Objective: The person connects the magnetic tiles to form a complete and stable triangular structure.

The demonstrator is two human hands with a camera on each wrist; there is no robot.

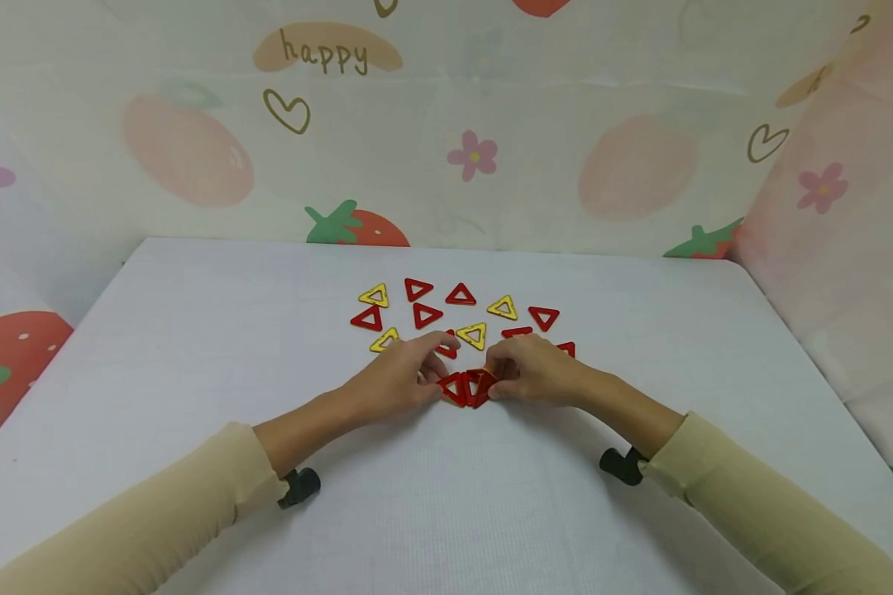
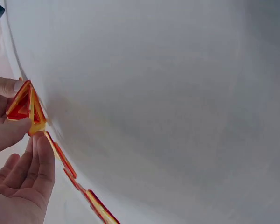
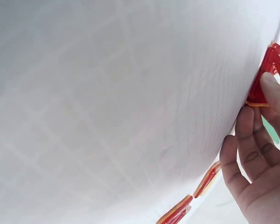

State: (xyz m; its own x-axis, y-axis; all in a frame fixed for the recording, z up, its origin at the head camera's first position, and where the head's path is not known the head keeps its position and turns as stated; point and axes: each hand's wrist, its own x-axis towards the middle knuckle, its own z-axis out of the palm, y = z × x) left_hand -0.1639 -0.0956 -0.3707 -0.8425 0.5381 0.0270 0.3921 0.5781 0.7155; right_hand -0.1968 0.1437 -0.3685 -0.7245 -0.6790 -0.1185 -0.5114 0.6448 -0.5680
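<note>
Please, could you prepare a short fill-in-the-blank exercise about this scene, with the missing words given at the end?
1. The left hand and the right hand both touch a small structure built from pieces shaped like ____.
2. In the head view, the loose pieces are either red or ____.
3. They lie on a table whose surface is ____ in colour.
4. The word on the backdrop reads ____.

Missing words: triangles; yellow; white; happy.

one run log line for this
left hand: holds red triangle cluster | right hand: holds cluster's other side | loose red and yellow triangles: on table
</note>
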